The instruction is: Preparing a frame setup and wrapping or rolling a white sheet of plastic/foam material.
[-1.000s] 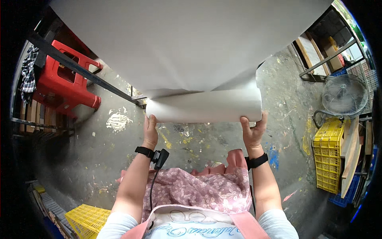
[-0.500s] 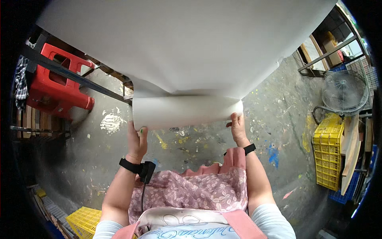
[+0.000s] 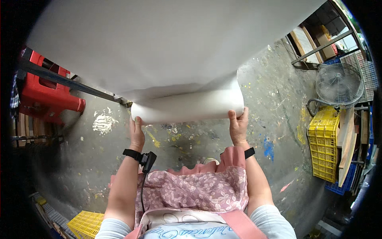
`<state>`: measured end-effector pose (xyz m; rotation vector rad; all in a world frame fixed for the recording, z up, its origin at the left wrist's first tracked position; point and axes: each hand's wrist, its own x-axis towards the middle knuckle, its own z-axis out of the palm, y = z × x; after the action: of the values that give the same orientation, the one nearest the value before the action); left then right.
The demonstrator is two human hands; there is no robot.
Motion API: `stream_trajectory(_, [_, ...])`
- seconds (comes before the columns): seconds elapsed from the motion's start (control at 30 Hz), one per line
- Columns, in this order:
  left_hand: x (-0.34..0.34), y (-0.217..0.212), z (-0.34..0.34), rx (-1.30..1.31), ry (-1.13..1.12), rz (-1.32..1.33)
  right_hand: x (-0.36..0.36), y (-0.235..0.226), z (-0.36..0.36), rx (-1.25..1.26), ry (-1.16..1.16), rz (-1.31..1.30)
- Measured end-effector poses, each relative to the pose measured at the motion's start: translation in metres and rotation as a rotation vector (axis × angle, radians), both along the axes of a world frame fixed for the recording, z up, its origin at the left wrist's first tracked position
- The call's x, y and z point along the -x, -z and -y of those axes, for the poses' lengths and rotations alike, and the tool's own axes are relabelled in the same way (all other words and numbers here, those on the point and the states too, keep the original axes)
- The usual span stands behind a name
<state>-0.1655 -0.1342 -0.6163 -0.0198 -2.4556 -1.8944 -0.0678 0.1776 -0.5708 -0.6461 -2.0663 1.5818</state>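
Note:
A large plain white sheet (image 3: 159,44) spreads across the top of the view, and its near edge curls over into a wide roll (image 3: 187,106). At the roll's left end my left hand (image 3: 137,133) grips it, thumb on top and the other fingers mostly hidden behind. My right hand (image 3: 238,125) holds the right end, its thumb pressed on the near edge and its fingers around the outer side. Both arms reach forward, with a black band on each wrist.
On the left, a dark metal bar (image 3: 71,81) runs beside a red plastic stool (image 3: 49,93). To the right are a round fan (image 3: 339,84), a yellow crate (image 3: 322,145) and wooden boards (image 3: 347,147). Another yellow crate (image 3: 85,224) sits at lower left. Paint spots the grey floor (image 3: 270,119).
The right end of the roll has opened into a wider curve, and my right thumb has moved onto its near edge. The surroundings have shifted slightly left in view.

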Motion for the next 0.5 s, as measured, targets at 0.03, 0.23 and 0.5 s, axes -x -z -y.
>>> stream_trajectory(0.03, [-0.003, 0.005, -0.002, -0.175, -0.040, 0.074, -0.002, -0.005, 0.003, -0.024, 0.001, -0.012])
stream_trajectory(0.23, [0.000, -0.007, -0.007, -0.021, 0.069, 0.132, 0.003, 0.037, -0.017, -0.011, -0.047, 0.104])
stream_trajectory(0.5, [0.009, -0.012, -0.007, 0.271, 0.046, 0.172, 0.023, 0.044, -0.024, 0.116, -0.174, 0.266])
